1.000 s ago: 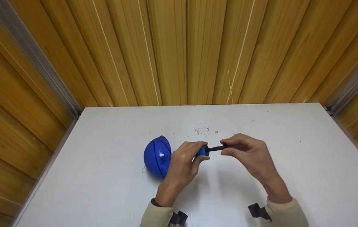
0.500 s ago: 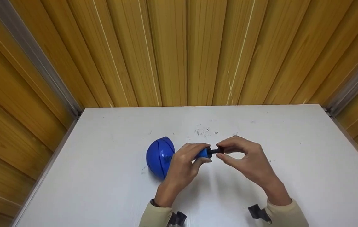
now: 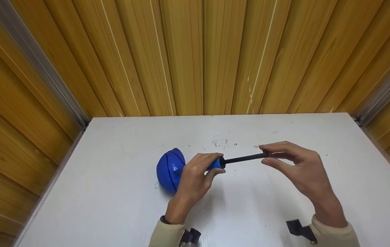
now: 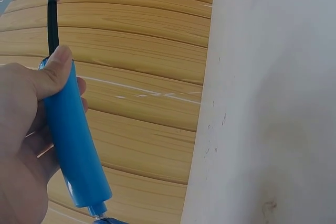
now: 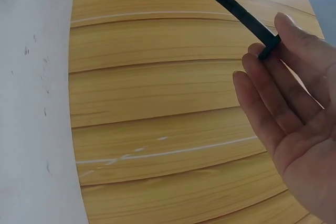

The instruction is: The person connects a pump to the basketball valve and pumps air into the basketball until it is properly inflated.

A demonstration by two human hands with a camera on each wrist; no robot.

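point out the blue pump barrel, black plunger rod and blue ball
Blue pump barrel (image 4: pixel 77 142), left wrist view: middle of its side
Black plunger rod (image 3: pixel 245 158), head view: middle of its shaft
Blue ball (image 3: pixel 168 171), head view: its visible curved side

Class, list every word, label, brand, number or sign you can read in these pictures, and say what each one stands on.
Readable text: none.
Blue ball: a dark mark beside the left hand, too small to tell whether it is lettering.
Blue pump barrel: no text on the side that shows.
Black rod: no text visible.
White table: scuffs only, no letters or numbers.
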